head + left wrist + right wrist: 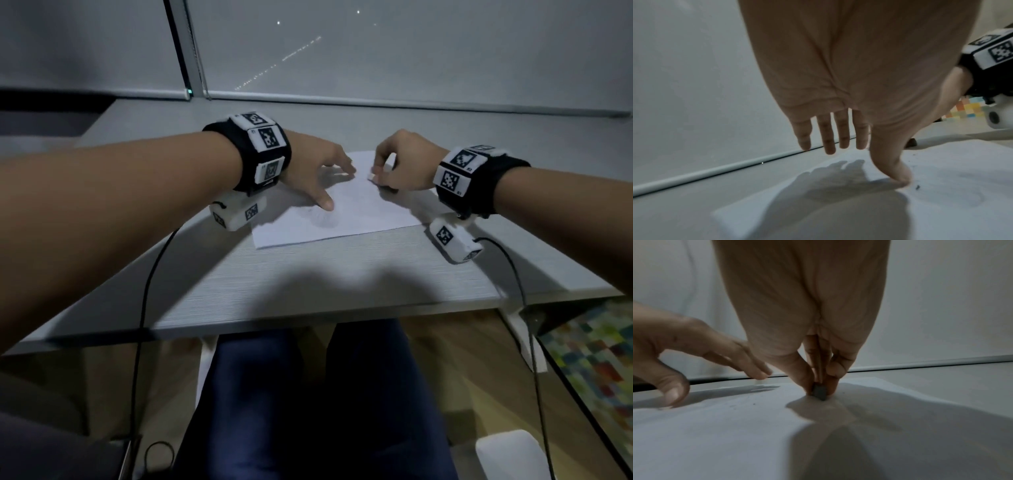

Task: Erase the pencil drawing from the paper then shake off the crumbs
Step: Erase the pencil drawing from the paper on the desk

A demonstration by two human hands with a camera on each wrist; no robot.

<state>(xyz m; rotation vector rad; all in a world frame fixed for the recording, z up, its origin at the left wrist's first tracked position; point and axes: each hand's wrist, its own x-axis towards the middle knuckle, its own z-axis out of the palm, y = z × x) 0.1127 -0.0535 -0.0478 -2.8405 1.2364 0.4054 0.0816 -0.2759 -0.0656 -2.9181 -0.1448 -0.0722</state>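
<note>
Presently: paper (342,212) flat on counter (342,284). Left hand (318,168) spread, only thumb tip pinning sheet. Right hand (400,164) pinching eraser (819,393) against paper. Risk: sheet skidding or creasing under hard rubbing; faint pencil drawing (957,193) smearing.

Your two bare forearms reach forward and converge, each wrist wrapped in a black band with white marker blocks. Your left hand (317,171) is palm down with the fingers (827,138) straight and slightly spread, raised off the surface below them, while the thumb (898,172) angles down and presses at its tip. Your right hand (402,161) is arched, knuckles up, wrist lifted. Its thumb and fingertips (803,379) bunch together pointing downward in a tight pinch around a small eraser (819,391), and the little finger is curled in beside them. The two hands sit near each other, not touching.
</note>
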